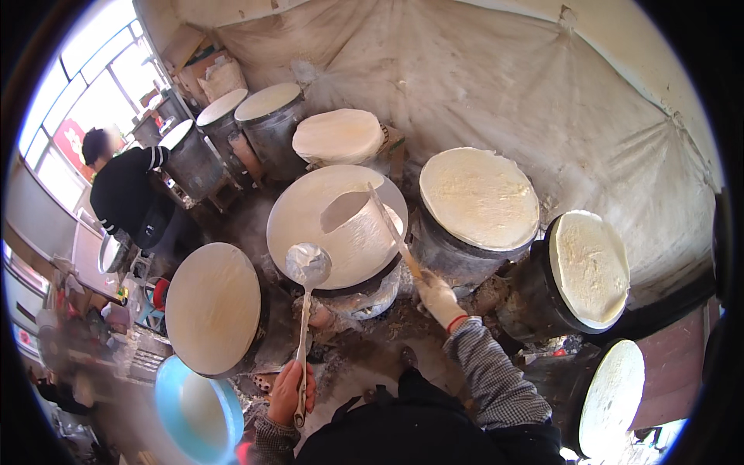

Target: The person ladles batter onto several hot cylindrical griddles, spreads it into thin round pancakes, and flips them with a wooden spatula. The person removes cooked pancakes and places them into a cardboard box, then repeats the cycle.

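My bare left hand [290, 386] grips the long handle of a metal ladle [310, 266]. Its bowl, coated with pale batter, hangs over the near left part of a round griddle [337, 216]. In a white glove, my right hand [439, 297] holds a long flat wooden spreader [389, 218] by its handle end. The spreader's blade reaches across the right half of that griddle. Pale batter [375, 232] covers much of the surface in a layer, with a greyer patch behind the thick edge near the blade.
Thin pancakes [479, 197] lie on drum stoves to the right, and a stack of pancakes [338, 136] stands behind. Another batter-coated griddle [214, 308] is at left, above a blue tub [199, 410]. A person [131, 186] stands among further drum stoves. Plastic sheeting [465, 75] covers the wall.
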Demonstrator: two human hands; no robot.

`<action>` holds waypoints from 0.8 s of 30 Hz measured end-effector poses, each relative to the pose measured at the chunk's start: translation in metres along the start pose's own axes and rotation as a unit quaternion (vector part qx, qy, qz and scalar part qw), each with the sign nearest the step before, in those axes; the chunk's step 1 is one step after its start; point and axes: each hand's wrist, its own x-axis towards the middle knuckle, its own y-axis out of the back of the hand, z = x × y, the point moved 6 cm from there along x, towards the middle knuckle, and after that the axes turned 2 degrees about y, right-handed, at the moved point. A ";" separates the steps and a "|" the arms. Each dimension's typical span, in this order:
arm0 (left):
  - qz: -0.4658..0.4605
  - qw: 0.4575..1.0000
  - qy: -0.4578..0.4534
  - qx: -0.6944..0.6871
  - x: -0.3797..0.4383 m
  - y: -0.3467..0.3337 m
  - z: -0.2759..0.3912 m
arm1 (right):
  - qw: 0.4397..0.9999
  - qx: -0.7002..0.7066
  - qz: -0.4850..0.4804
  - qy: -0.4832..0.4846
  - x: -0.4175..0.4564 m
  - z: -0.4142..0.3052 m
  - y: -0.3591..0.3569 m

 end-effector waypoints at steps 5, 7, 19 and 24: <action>0.006 1.000 0.007 -0.008 0.003 -0.003 0.003 | 0.982 -0.120 -0.143 0.025 -0.048 0.002 -0.009; 0.009 1.000 0.023 0.000 0.003 -0.005 0.005 | 0.982 -0.135 -0.103 -0.082 -0.039 0.020 0.020; 0.019 0.999 0.045 0.011 0.017 -0.009 0.008 | 0.991 -0.030 -0.116 -0.064 0.001 0.009 0.032; 0.002 0.999 0.050 0.004 0.036 -0.020 0.012 | 0.974 -0.224 -0.012 -0.014 0.061 -0.049 0.004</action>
